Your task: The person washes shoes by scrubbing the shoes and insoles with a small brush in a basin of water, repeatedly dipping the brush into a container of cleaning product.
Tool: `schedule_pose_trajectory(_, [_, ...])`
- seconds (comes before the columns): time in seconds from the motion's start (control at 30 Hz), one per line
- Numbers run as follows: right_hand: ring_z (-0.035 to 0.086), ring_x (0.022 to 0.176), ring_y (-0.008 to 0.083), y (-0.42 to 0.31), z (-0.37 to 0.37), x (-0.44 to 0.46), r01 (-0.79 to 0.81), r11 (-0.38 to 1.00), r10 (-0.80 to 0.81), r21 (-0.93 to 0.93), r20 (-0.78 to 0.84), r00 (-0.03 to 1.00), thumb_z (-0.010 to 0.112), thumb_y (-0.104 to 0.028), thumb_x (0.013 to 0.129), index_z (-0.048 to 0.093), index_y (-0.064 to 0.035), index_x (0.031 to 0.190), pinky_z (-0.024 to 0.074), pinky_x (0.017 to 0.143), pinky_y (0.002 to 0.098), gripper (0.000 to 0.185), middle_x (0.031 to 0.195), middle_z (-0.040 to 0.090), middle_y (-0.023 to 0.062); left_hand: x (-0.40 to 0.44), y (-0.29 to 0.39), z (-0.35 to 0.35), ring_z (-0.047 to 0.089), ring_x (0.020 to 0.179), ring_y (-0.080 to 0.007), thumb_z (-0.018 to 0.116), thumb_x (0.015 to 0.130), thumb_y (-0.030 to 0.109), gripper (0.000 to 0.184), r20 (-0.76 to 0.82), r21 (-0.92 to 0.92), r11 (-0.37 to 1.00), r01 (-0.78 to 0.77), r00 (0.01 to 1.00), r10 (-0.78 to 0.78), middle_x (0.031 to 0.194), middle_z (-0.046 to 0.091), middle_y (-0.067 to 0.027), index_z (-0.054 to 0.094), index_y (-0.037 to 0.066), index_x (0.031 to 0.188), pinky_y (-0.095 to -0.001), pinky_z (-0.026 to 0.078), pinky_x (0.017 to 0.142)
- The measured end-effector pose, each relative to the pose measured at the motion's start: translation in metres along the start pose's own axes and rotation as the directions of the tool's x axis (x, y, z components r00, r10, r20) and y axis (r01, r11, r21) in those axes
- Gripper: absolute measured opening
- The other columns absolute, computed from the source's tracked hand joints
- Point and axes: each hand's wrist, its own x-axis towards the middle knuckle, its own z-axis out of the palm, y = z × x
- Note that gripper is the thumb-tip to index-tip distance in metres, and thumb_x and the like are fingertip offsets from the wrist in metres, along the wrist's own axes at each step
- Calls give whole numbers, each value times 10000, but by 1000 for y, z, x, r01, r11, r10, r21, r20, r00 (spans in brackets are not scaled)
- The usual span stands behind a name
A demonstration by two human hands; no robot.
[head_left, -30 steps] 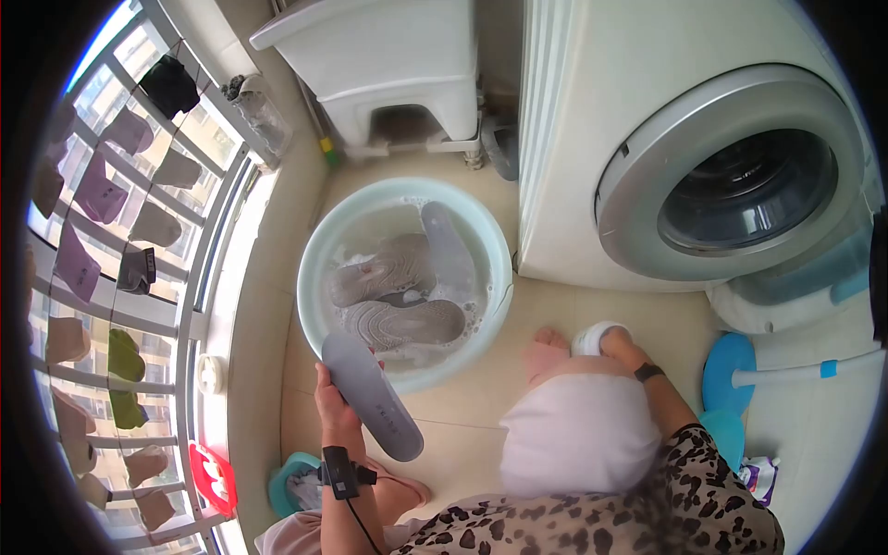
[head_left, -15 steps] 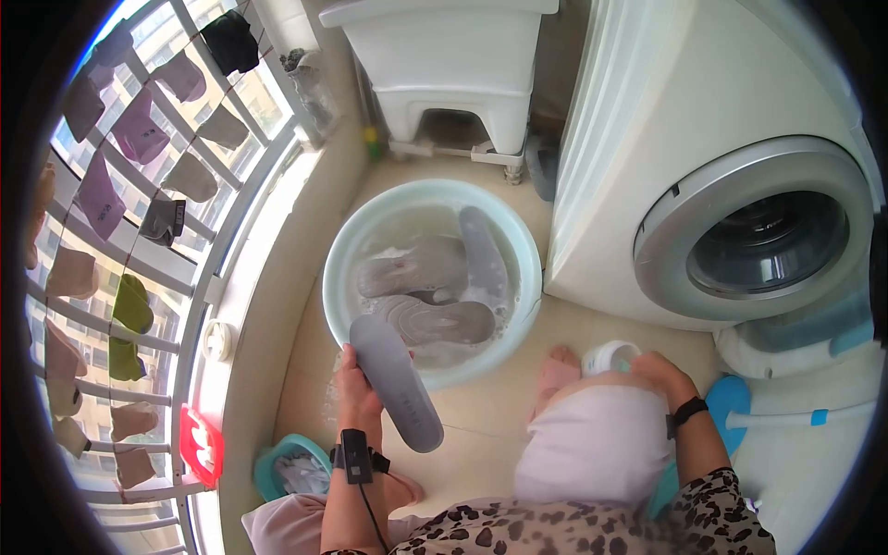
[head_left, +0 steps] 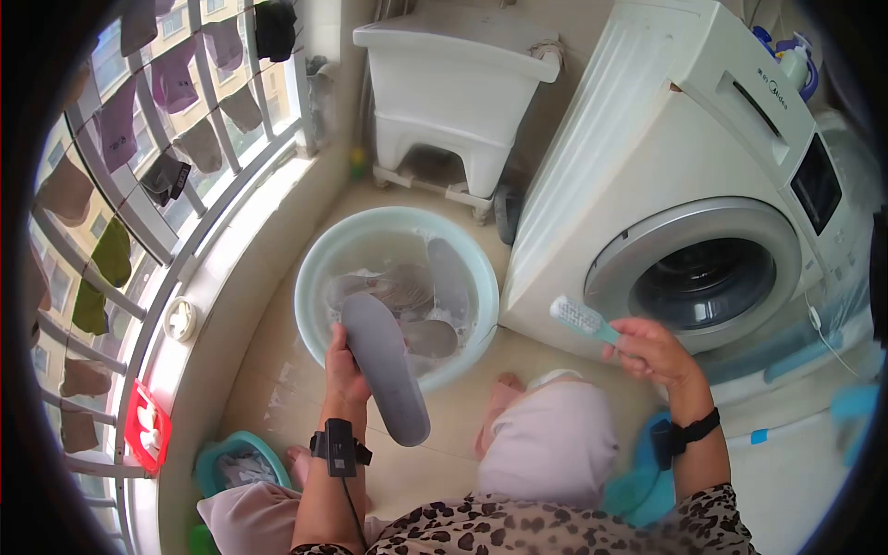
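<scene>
My left hand (head_left: 346, 375) grips a long grey insole (head_left: 387, 370) by its side edge, tilted over the near rim of a pale blue basin (head_left: 306, 310). Soapy water fills the basin. In it lie a grey shoe (head_left: 402, 285), partly hidden by the held insole, and a second shoe (head_left: 431, 339). Another grey insole (head_left: 448, 273) leans along the basin's right side. My right hand (head_left: 655, 350) is closed round the handle of a pale green scrubbing brush (head_left: 579, 316), raised in front of the washing machine, its white bristles facing up.
A washing machine (head_left: 601, 194) stands on the right and a white sink (head_left: 453, 74) at the back. Socks (head_left: 199, 146) hang along the window bars. A red dish (head_left: 148, 427) sits on the ledge. A teal tub (head_left: 211, 474) with cloths is at lower left.
My right hand has risen from the white container by my knee and now shows the brush. My left hand still holds the insole over the basin. The view has shifted right.
</scene>
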Motion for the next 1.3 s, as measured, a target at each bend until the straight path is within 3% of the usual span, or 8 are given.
schedule_pose_trajectory(0.23, [465, 575, 38, -51, 135, 37, 217, 858, -93, -465, 276, 957, 514, -101, 913, 523, 10, 1201, 394, 471, 205, 309, 926, 627, 23, -11, 5, 27, 521, 1113, -417, 182, 979, 524, 659, 112, -29, 999, -38, 993, 41, 1245, 494, -275, 357, 6, 1347, -553, 426, 960])
schedule_pose_trajectory(0.27, [547, 594, 144, -23, 142, 63, 531, 644, -344, -551, 411, 844, 531, -115, 906, 512, -23, 1224, 463, 520, 310, 332, 881, 625, 41, -13, 8, 30, 523, 1109, -418, 179, 978, 525, 657, 110, -28, 999, -40, 993, 42, 1247, 492, -278, 359, 10, 1346, -554, 427, 957])
schedule_pose_trajectory(0.37, [596, 649, 280, -3, 193, 75, 659, -26, -506, -752, 578, 640, 557, -138, 890, 497, -72, 1257, 488, 571, 413, 377, 815, 590, 92, -26, 16, 40, 512, 1123, -377, 177, 983, 514, 643, 156, -58, 997, -55, 986, 64, 1228, 505, -235, 372, 7, 1329, -555, 424, 947])
schedule_pose_trajectory(0.67, [591, 645, 347, 63, 229, 101, 687, -67, -505, -723, 619, 602, 535, -143, 875, 509, -78, 1229, 507, 587, 431, 361, 786, 553, 144, -23, 12, 7, 529, 1098, -371, 197, 986, 510, 620, 107, -51, 997, -61, 992, 66, 1198, 528, -224, 377, 25, 1329, -540, 435, 943])
schedule_pose_trajectory(0.77, [602, 657, 366, 43, 227, 158, 455, 46, -563, -889, 353, 747, 529, -120, 862, 494, -62, 1254, 506, 596, 444, 398, 807, 566, 169, -16, -10, 9, 544, 1077, -303, 303, 994, 463, 540, -92, 30, 997, -66, 993, 69, 1190, 548, -163, 451, 23, 1269, -473, 442, 943])
schedule_pose_trajectory(0.97, [624, 700, 382, 80, 229, 128, 682, 103, -453, -724, 576, 680, 513, -110, 854, 508, -39, 1206, 500, 603, 464, 359, 807, 585, 203, -8, 2, -7, 539, 1079, -279, 315, 1002, 432, 505, -218, 127, 976, -175, 955, 199, 1186, 552, -131, 475, 18, 1244, -445, 438, 941])
schedule_pose_trajectory(1.17, [617, 693, 397, 60, 235, 167, 520, 193, -551, -832, 346, 759, 526, -103, 845, 476, -43, 1246, 502, 609, 469, 409, 802, 585, 209, -7, -8, -6, 531, 1074, -286, 321, 1002, 425, 495, -188, 107, 987, -122, 972, 140, 1167, 549, -138, 472, 15, 1237, -446, 431, 944])
schedule_pose_trajectory(1.3, [619, 678, 402, 90, 247, 130, 610, 153, -430, -778, 503, 750, 536, -105, 832, 440, -49, 1282, 508, 606, 472, 463, 804, 586, 220, -3, 1, -21, 533, 1062, -283, 327, 1000, 434, 495, -221, 84, 983, -166, 958, 180, 1164, 551, -129, 476, 23, 1232, -440, 438, 928])
